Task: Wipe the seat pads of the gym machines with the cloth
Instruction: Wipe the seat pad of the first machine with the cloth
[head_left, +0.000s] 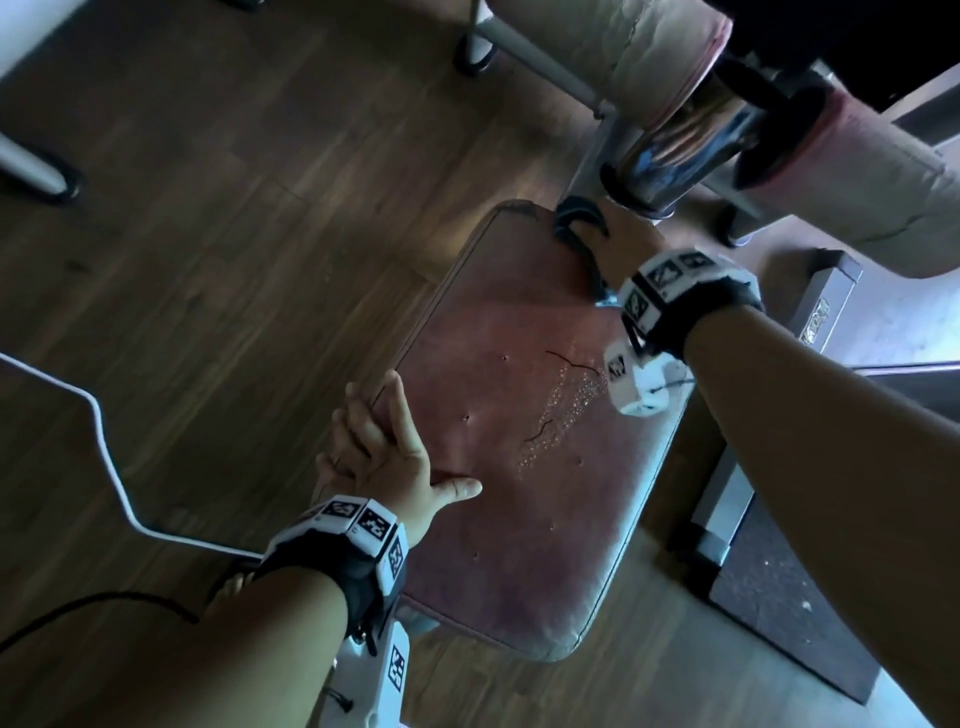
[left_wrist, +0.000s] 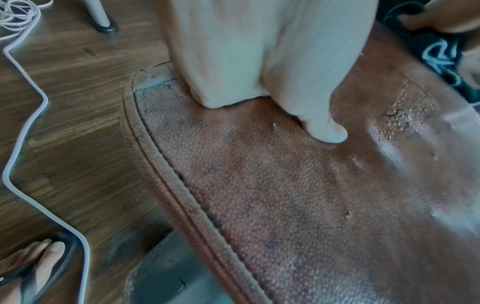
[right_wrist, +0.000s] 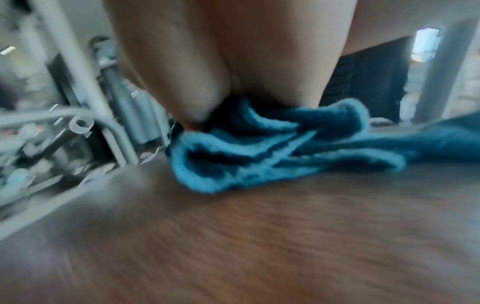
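A worn reddish-brown seat pad (head_left: 524, 467) with cracks and small holes fills the middle of the head view. My right hand (head_left: 621, 234) is at the pad's far end, its fingers holding a crumpled blue cloth (head_left: 576, 228) down against the surface. In the right wrist view the cloth (right_wrist: 272, 144) lies bunched under the fingers (right_wrist: 192, 82). My left hand (head_left: 384, 447) rests flat on the pad's left edge, fingers spread and thumb out. The left wrist view shows its thumb (left_wrist: 324, 127) pressing the leather (left_wrist: 285, 195).
Foam roller pads (head_left: 665, 62) and a chrome bar (head_left: 670, 145) of the machine hang just beyond the seat. A white cable (head_left: 109, 467) runs over the wooden floor (head_left: 208, 234) at left. A metal frame and dark mat (head_left: 779, 597) sit at right. My sandalled foot (left_wrist: 31, 267) stands near the cable.
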